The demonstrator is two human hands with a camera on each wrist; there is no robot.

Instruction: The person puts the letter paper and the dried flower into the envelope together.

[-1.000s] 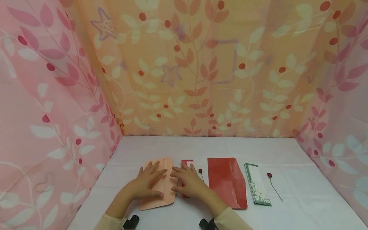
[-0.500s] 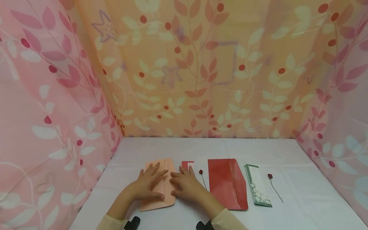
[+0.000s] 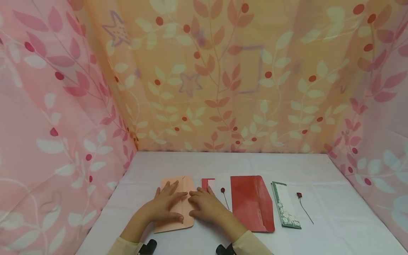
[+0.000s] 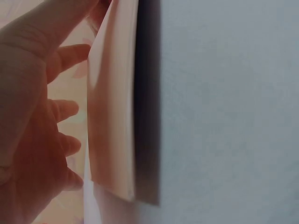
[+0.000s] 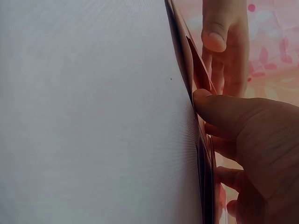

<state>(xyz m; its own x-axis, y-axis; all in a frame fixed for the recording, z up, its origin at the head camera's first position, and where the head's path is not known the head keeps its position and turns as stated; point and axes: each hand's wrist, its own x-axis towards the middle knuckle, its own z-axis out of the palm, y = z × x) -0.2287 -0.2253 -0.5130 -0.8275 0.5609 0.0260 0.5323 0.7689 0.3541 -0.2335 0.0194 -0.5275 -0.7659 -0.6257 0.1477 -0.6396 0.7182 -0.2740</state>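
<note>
On the white table (image 3: 248, 164), beside the red envelope (image 3: 247, 198), the peach envelope (image 3: 182, 207) lies beneath the left hand (image 3: 164, 203), its right edge under the right hand (image 3: 207, 207). The right wrist view reveals paper layers gaping there, unclear from the head. The left fingers spread wide, gripping nothing; the right ones stay loosely extended, thumb touching the edge.

Both sleeves (image 3: 251, 244) are beige, each with a rounded black device (image 3: 149, 246) beside it.
</note>
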